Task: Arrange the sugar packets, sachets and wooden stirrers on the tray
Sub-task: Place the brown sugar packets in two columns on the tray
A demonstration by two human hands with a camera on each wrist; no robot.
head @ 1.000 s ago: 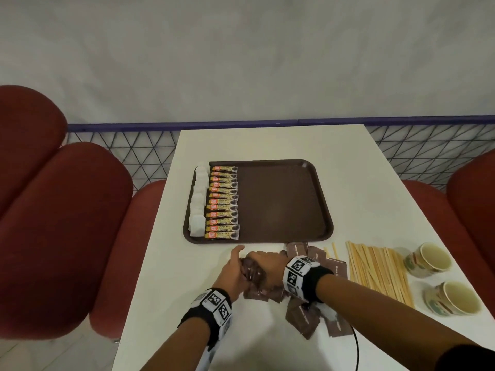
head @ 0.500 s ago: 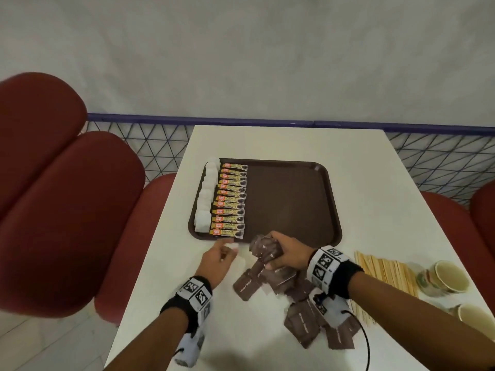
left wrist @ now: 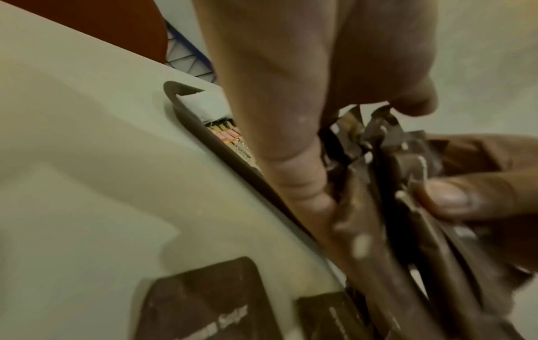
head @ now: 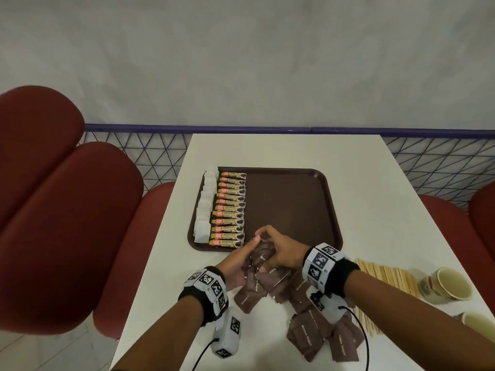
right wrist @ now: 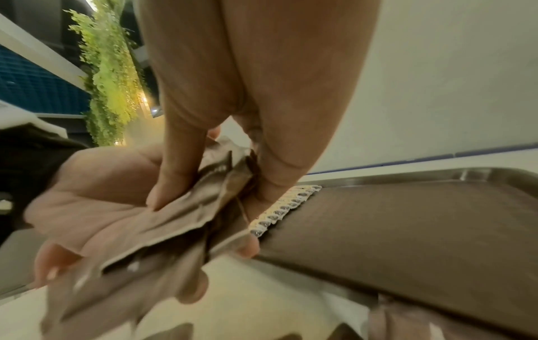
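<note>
Both hands hold one bundle of brown sugar packets point(head: 263, 257) over the near edge of the brown tray point(head: 289, 204). My left hand point(head: 247, 254) cups the bundle from below, fingers curled round it, thumb up. From above, my right hand point(head: 269, 246) pinches it between thumb and fingers. The right wrist view shows the bundle point(right wrist: 186, 220) lying in the left palm point(right wrist: 96, 195). On the tray's left side lie a column of white packets point(head: 206, 207) and a row of orange and gold sachets point(head: 230, 210). Wooden stirrers point(head: 385, 277) lie on the table to the right.
More brown packets point(head: 308, 333) lie loose on the white table point(head: 375, 210) below my hands. Two paper cups point(head: 450, 285) stand at the right edge beyond the stirrers. Red seats point(head: 67, 210) flank the table. The tray's middle and right parts are bare.
My left hand has come off the table and joined the right on the bundle. The bundle has stayed at the tray's near edge.
</note>
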